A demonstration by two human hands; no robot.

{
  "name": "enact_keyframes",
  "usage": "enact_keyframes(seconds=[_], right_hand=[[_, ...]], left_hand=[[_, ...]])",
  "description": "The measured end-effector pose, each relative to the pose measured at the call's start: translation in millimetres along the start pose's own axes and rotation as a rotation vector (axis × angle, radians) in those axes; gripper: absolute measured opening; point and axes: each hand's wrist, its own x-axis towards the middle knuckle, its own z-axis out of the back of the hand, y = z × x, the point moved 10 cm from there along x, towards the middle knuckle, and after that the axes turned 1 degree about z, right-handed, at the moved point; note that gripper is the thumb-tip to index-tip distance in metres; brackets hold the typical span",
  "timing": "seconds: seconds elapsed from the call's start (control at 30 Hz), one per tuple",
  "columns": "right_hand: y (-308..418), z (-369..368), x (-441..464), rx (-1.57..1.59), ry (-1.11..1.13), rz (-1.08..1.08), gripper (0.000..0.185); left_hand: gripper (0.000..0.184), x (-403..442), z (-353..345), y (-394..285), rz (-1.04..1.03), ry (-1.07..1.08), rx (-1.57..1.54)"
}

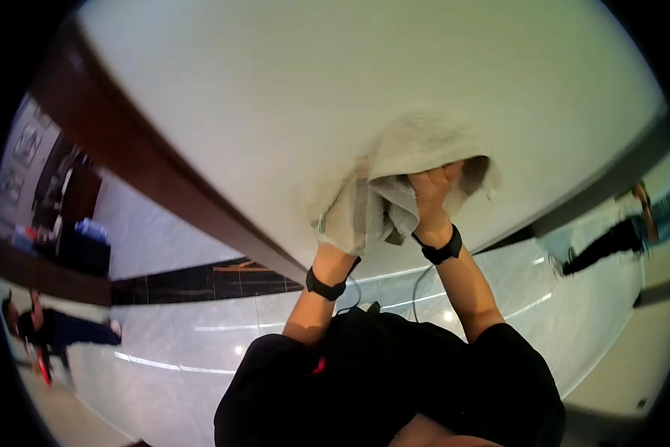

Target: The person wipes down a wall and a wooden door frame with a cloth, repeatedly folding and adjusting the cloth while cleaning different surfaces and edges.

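Observation:
A light grey-beige cloth (424, 141) lies bunched against a pale, smooth wall-like surface (335, 67). My right hand (434, 190) is closed on the cloth, its fingers partly tucked under a raised fold. The cloth hangs over my left hand, whose fingers it hides; only the wrist and forearm show below it. Both wrists wear black bands, and the two hands are close together at the lower middle of the pale surface.
A dark brown frame (163, 156) edges the pale surface on the left, a grey one (603, 186) on the right. One person (59, 328) stands far left, another (626, 231) far right. Shiny tiled floor (201, 339) lies below.

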Motion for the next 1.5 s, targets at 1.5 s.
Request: enact_keyframes(seconds=[1.5], right_hand=[[187.2, -236.2, -134.4, 0.102, 0.756, -0.031, 0.025]], left_hand=[[0.044, -198.8, 24.6, 232.9, 0.525, 0.083, -0.25]])
